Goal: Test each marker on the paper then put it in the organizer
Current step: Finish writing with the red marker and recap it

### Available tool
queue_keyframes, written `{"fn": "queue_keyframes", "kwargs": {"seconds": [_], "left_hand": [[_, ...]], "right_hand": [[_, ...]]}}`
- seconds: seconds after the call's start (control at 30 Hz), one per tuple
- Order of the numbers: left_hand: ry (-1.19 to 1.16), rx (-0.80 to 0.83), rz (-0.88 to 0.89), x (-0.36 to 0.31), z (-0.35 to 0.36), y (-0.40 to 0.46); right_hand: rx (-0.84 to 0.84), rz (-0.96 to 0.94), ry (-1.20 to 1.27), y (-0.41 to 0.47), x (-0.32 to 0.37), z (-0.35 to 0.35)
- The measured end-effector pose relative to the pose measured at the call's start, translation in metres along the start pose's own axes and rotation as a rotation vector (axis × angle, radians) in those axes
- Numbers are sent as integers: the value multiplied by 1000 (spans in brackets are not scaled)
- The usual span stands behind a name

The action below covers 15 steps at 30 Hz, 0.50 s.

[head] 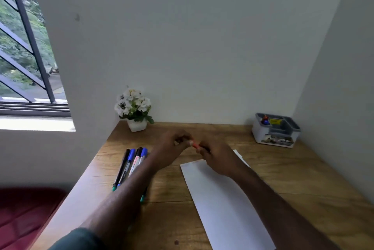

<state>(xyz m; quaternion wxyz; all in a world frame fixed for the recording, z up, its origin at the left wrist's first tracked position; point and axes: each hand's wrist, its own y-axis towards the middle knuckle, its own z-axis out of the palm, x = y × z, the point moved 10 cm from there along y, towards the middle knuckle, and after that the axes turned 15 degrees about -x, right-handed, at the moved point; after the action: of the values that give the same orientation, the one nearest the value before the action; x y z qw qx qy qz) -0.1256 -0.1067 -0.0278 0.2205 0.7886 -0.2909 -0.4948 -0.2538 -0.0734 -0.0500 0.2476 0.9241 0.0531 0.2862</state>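
Head view: left hand and right hand both pinch an orange marker between their fingertips, likely uncapping; paper waits just below for testing.

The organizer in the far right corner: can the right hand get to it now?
Probably yes. The desk between the right hand and the organizer looks bare, so nothing blocks the way, though both hands hold the orange marker.
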Motion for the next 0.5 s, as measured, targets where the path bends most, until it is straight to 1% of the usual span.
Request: {"fn": "queue_keyframes", "kwargs": {"seconds": [0.07, 0.2, 0.27, 0.33, 0.4, 0.43, 0.5], "left_hand": [[-31, 25, 15, -1, 9, -2], [-48, 74, 38, 5, 12, -2], [-44, 121, 52, 9, 12, -2], [6, 155, 59, 15, 13, -4], [48, 134, 0, 29, 11, -3], [45, 115, -51, 36, 9, -2], [38, 119, -138, 48, 10, -2]], "right_hand": [[-16, -48, -39, 0, -2, 1], [-139, -165, -165, -4, 1, -5], [-119, -172, -146, -6, 0, 0], [-44, -158, -109, -10, -2, 4], [-34, -150, -67, -10, -8, 0], [-59, -138, -50, -9, -13, -7], [-192, -110, 30, -6, -21, -29]]}}
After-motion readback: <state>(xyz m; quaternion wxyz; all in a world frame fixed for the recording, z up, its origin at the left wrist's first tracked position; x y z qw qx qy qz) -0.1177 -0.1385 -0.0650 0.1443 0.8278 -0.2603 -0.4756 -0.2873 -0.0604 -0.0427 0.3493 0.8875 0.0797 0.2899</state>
